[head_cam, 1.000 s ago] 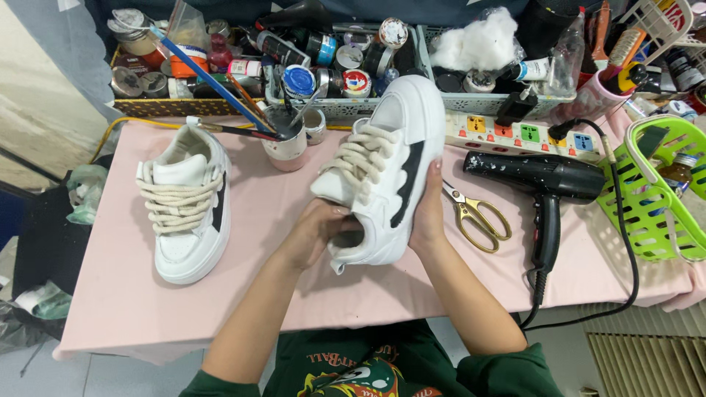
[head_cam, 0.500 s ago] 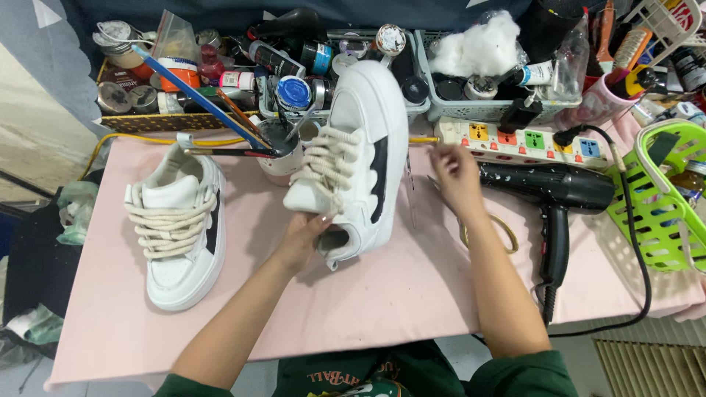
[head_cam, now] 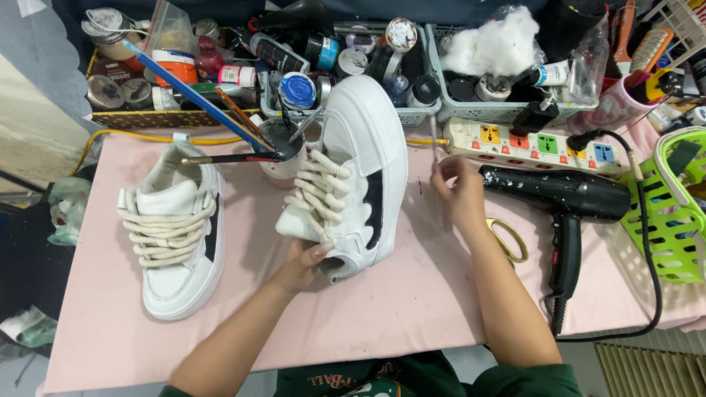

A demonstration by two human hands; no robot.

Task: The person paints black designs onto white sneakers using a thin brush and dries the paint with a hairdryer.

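My left hand [head_cam: 303, 263] grips the heel end of a white sneaker [head_cam: 360, 173] with a black side patch and thick cream laces. The shoe is tilted on its side, toe pointing away from me. My right hand [head_cam: 460, 192] is off the shoe, to its right, just in front of the power strip [head_cam: 540, 143]. Its fingers are pinched on a thin stick-like tool [head_cam: 442, 217]. The matching second sneaker [head_cam: 176, 235] lies flat on the pink table cover [head_cam: 412, 301] at the left.
A cup of brushes [head_cam: 283, 158] stands behind the held shoe. Yellow-handled scissors [head_cam: 509, 239] and a black hair dryer [head_cam: 566, 202] lie at the right, beside a green basket [head_cam: 680, 213]. Trays of paint jars and cotton line the back edge.
My right hand has let go of the sneaker's side and moved right toward the power strip and scissors. My left hand alone keeps hold of the shoe.
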